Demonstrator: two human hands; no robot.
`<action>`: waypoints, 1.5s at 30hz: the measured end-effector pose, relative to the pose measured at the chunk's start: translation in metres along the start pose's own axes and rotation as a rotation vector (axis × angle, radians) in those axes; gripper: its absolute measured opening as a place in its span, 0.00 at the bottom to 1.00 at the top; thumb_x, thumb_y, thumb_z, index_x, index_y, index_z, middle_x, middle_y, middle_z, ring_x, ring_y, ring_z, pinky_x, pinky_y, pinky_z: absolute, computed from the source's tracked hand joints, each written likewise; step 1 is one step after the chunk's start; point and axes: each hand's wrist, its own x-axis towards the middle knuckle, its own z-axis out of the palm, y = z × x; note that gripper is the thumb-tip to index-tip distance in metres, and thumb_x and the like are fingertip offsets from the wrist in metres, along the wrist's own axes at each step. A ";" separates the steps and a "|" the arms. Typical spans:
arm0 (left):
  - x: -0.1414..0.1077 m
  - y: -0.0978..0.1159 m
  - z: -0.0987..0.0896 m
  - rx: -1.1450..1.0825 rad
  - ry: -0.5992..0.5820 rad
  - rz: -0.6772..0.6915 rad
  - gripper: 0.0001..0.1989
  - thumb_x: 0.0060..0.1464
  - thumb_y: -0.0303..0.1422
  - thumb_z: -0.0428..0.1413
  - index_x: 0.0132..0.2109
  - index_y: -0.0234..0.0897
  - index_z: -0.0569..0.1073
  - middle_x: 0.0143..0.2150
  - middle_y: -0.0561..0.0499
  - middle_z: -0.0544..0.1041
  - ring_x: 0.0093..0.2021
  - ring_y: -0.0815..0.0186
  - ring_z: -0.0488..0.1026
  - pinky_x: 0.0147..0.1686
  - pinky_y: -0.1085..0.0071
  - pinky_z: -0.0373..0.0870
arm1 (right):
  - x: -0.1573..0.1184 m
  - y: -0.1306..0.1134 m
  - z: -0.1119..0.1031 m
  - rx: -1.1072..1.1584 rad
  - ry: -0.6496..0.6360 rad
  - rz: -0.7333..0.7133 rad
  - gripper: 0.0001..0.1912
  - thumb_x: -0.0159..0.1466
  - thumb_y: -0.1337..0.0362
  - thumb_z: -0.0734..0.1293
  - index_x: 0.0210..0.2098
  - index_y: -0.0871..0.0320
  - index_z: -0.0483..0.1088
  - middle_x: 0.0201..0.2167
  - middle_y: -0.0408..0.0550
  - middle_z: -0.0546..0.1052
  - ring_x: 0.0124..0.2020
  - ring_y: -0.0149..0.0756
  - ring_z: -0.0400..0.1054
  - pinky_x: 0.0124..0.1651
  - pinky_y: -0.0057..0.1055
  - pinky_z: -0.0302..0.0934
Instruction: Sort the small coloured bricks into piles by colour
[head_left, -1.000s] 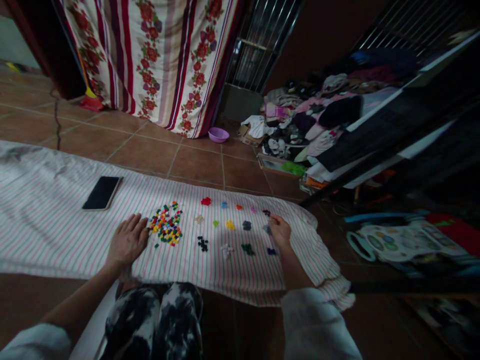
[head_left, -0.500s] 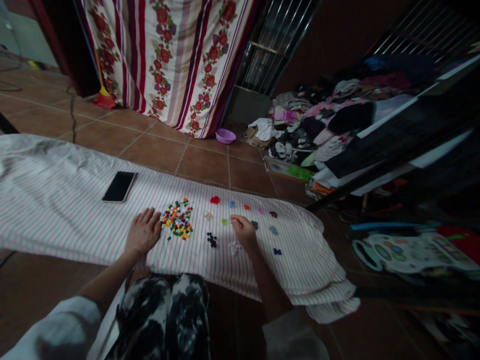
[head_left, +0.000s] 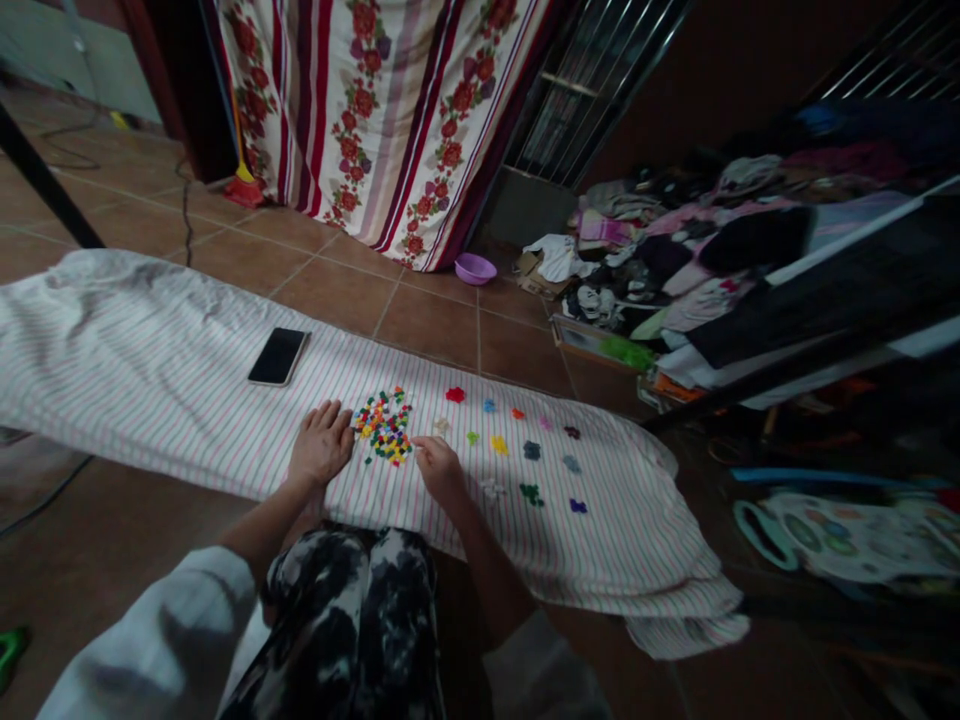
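My left hand (head_left: pixel 322 443) lies flat on the striped cloth, fingers stretched, at the left edge of a mixed pile of small coloured pieces (head_left: pixel 384 425). At that pile's right edge is my right hand (head_left: pixel 440 468), fingertips drawn together; whether a piece sits between them is too small to tell. Small single-colour groups spread rightward, among them red pieces (head_left: pixel 455 394), yellow pieces (head_left: pixel 499 444), dark grey pieces (head_left: pixel 532 450), green pieces (head_left: pixel 531 494), white pieces (head_left: pixel 493 488) and purple pieces (head_left: pixel 577 506). The black group is hidden behind my right hand.
A phone (head_left: pixel 279 357) rests on the striped cloth (head_left: pixel 172 380) left of the pile. Beyond the cloth, a purple basin (head_left: pixel 475 268) stands on the tiled floor by a floral curtain (head_left: pixel 367 110). Heaped clothes (head_left: pixel 660 250) lie at the back right.
My right hand has moved left from the yellow group to the mixed pile, uncovering the yellow and green groups. My left hand stays by the pile. The whole view has shifted slightly.
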 end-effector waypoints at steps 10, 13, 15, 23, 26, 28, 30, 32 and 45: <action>0.000 0.002 -0.004 0.019 -0.019 0.000 0.22 0.63 0.36 0.44 0.57 0.33 0.73 0.64 0.37 0.70 0.67 0.50 0.63 0.65 0.52 0.58 | 0.014 -0.006 0.017 -0.186 -0.111 0.076 0.15 0.61 0.75 0.61 0.41 0.57 0.76 0.37 0.49 0.78 0.41 0.37 0.70 0.47 0.30 0.63; 0.001 0.002 -0.005 0.011 -0.019 0.004 0.21 0.63 0.36 0.45 0.57 0.33 0.73 0.64 0.36 0.69 0.67 0.49 0.62 0.65 0.51 0.58 | 0.016 -0.012 0.016 -0.244 -0.160 0.079 0.13 0.63 0.74 0.62 0.40 0.57 0.75 0.37 0.49 0.78 0.41 0.37 0.70 0.47 0.29 0.62; 0.001 0.002 -0.005 0.016 -0.022 0.014 0.21 0.63 0.35 0.44 0.57 0.33 0.73 0.64 0.36 0.69 0.67 0.48 0.62 0.64 0.51 0.58 | 0.017 -0.016 0.014 -0.276 -0.187 0.078 0.12 0.64 0.74 0.62 0.40 0.56 0.75 0.38 0.49 0.78 0.41 0.37 0.70 0.47 0.29 0.62; 0.001 0.001 -0.004 0.022 -0.028 0.004 0.22 0.63 0.36 0.44 0.57 0.32 0.73 0.64 0.36 0.70 0.67 0.49 0.62 0.65 0.52 0.57 | 0.021 -0.018 0.014 -0.310 -0.219 0.079 0.09 0.63 0.73 0.63 0.38 0.55 0.73 0.36 0.47 0.76 0.41 0.36 0.69 0.46 0.28 0.61; 0.001 0.001 -0.003 0.024 -0.034 0.009 0.23 0.63 0.36 0.44 0.57 0.32 0.73 0.64 0.36 0.69 0.67 0.48 0.62 0.65 0.52 0.57 | 0.021 -0.013 0.017 -0.267 -0.189 0.064 0.09 0.61 0.74 0.63 0.34 0.55 0.72 0.34 0.46 0.75 0.40 0.36 0.68 0.46 0.28 0.61; 0.001 0.001 -0.003 0.028 -0.038 0.010 0.23 0.63 0.36 0.43 0.58 0.31 0.73 0.64 0.35 0.69 0.67 0.48 0.62 0.65 0.51 0.57 | 0.020 -0.011 0.019 -0.231 -0.163 0.054 0.08 0.60 0.74 0.63 0.34 0.55 0.71 0.34 0.45 0.75 0.40 0.36 0.68 0.46 0.29 0.61; 0.001 0.001 -0.004 0.030 -0.042 0.011 0.23 0.63 0.36 0.43 0.58 0.32 0.73 0.64 0.35 0.69 0.67 0.48 0.62 0.65 0.51 0.57 | 0.019 -0.009 0.020 -0.197 -0.146 0.056 0.09 0.59 0.74 0.63 0.35 0.55 0.71 0.35 0.45 0.76 0.40 0.35 0.69 0.46 0.29 0.62; 0.001 0.001 -0.004 0.029 -0.042 0.012 0.23 0.63 0.35 0.43 0.57 0.32 0.73 0.64 0.36 0.69 0.67 0.48 0.61 0.65 0.51 0.57 | 0.018 -0.009 0.021 -0.170 -0.135 0.067 0.11 0.59 0.75 0.63 0.37 0.56 0.72 0.35 0.46 0.76 0.39 0.35 0.70 0.46 0.29 0.63; 0.000 0.000 -0.002 0.021 -0.018 0.007 0.23 0.63 0.37 0.42 0.57 0.35 0.72 0.63 0.38 0.70 0.67 0.51 0.62 0.64 0.53 0.58 | 0.021 -0.005 0.011 -0.083 -0.021 0.111 0.15 0.62 0.71 0.60 0.40 0.57 0.78 0.37 0.50 0.77 0.39 0.37 0.71 0.49 0.32 0.65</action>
